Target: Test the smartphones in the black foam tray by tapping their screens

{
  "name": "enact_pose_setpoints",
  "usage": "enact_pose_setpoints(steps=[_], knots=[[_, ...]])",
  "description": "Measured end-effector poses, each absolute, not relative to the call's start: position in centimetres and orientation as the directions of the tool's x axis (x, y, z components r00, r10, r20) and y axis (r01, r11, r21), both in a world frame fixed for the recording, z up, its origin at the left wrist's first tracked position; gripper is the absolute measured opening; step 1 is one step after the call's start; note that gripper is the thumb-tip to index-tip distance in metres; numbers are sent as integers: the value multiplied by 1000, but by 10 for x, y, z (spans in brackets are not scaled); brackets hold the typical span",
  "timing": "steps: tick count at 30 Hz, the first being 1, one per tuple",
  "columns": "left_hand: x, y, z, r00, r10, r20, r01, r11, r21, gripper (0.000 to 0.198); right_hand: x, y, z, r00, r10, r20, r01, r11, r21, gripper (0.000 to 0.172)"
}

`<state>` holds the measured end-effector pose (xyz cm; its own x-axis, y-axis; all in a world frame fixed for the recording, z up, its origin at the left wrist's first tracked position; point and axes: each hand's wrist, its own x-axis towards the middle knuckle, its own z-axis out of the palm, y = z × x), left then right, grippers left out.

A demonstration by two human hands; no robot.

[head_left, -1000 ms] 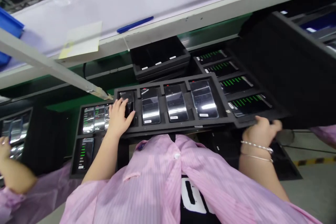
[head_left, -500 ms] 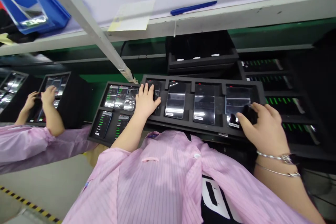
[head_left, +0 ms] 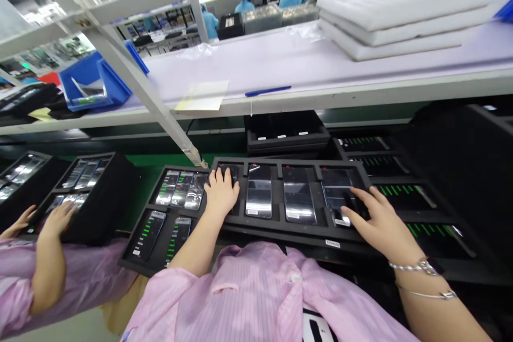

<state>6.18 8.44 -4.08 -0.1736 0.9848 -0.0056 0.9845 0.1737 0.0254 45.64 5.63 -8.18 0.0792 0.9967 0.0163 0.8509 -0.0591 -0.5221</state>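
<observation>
A black foam tray [head_left: 280,230] in front of me holds a row of dark-screened phones, each in its own slot. My left hand [head_left: 222,192] lies over the leftmost phone [head_left: 230,170], fingers spread, covering most of it. My right hand [head_left: 380,224] hovers at or touches the right end phone [head_left: 334,192], thumb and fingers apart; contact is hard to tell. Between my hands two phones lie uncovered, one a middle phone [head_left: 258,189] and the other a phone [head_left: 298,192] to its right.
On the left stands a second tray [head_left: 128,256] of phones, some showing green bars. Beyond it are a co-worker's hands [head_left: 58,219] at more trays. Right, phones with green bars [head_left: 401,190] fill a rack. A slanted white post [head_left: 160,112] and shelf edge [head_left: 320,97] stand ahead.
My view has tilted up, bringing more of the shelf and the room into sight. Both my hands stay over the same end phones. The co-worker's hands have shifted on their trays.
</observation>
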Motion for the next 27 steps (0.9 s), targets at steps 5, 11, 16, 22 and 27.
enact_pose_setpoints(steps=[5,11,16,22,27], knots=[[50,71,-38,-149,989,10,988,148,50,60,448,58,-98,32,970,242,862,96,-498,72],[82,85,-17,58,998,5,991,-59,116,60,390,60,-94,-207,935,289,858,315,-405,64],[120,109,-29,315,946,-72,934,-296,198,64,345,63,-92,-247,935,256,883,326,-338,65],[125,120,-44,283,958,-35,944,-272,186,63,341,61,-94,-242,887,393,876,373,-304,70],[135,123,-45,252,968,-16,956,-246,158,58,340,63,-87,-240,908,343,877,354,-324,66]])
